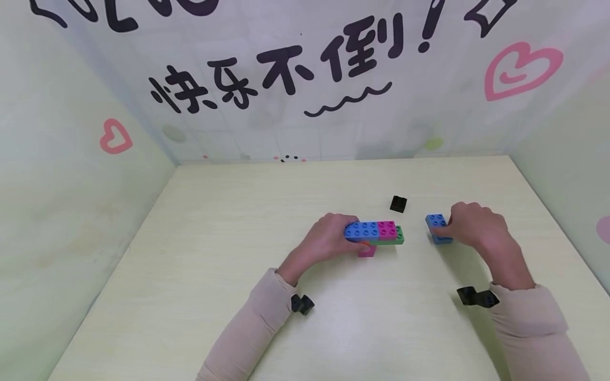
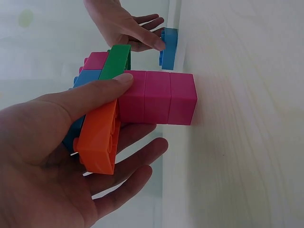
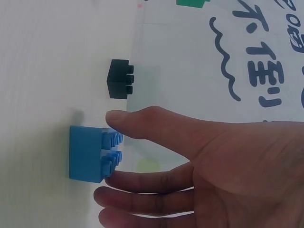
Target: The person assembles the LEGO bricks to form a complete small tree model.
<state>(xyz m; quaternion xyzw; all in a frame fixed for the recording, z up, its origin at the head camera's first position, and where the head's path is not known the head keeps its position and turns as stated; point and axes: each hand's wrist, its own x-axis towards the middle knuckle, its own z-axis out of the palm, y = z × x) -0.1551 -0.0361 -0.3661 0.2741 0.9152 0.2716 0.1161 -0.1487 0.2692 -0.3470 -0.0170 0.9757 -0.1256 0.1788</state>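
In the head view my left hand holds a built stack of toy building bricks above the table. On its top are a blue brick and a magenta brick; a green brick lies beneath. The left wrist view shows an orange brick and a magenta column pointing down, with my thumb pressing beside the column. My right hand is at a separate blue brick standing studs-up on the table. Its thumb and loosely bent fingers lie about the studded top, without a visible grip.
A small black brick sits on the pale wooden table, behind and left of the separate blue brick. Printed fabric walls enclose the table at the back and sides. Black wrist mounts sit at both sleeves.
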